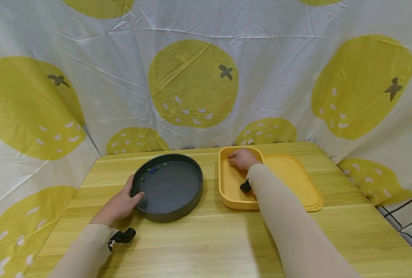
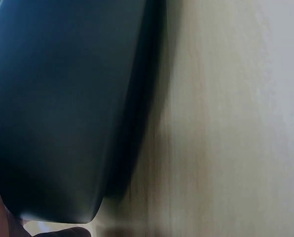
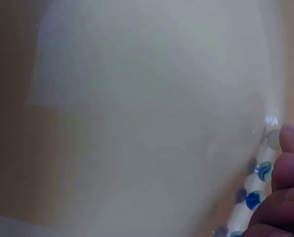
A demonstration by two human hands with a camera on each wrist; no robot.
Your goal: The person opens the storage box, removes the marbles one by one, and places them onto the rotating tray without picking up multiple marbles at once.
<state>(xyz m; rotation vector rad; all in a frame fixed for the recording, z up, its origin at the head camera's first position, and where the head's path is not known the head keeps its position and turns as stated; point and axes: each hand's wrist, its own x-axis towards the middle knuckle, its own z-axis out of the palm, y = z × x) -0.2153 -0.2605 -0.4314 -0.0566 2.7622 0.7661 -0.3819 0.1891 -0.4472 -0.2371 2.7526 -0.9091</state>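
Our left hand (image 1: 119, 204) clasps a dark pan (image 1: 174, 189); our right hand (image 1: 242, 159) touches marbles (image 3: 254, 200) in a yellow box (image 1: 228, 183), pinching or not we cannot tell.
Toward the tabletop's (image 1: 192, 247) far edge stand the pan, with more marbles (image 1: 152, 170) inside, and, right of it, the box.

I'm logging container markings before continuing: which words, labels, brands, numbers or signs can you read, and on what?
No readable text in any view.
Round dark-grey pan: nothing legible; any small mark on its outer wall is too small to read.
Rectangular yellow plastic-looking box and flat yellow lid: none readable.
White cloth with yellow fruit print: pictures only.
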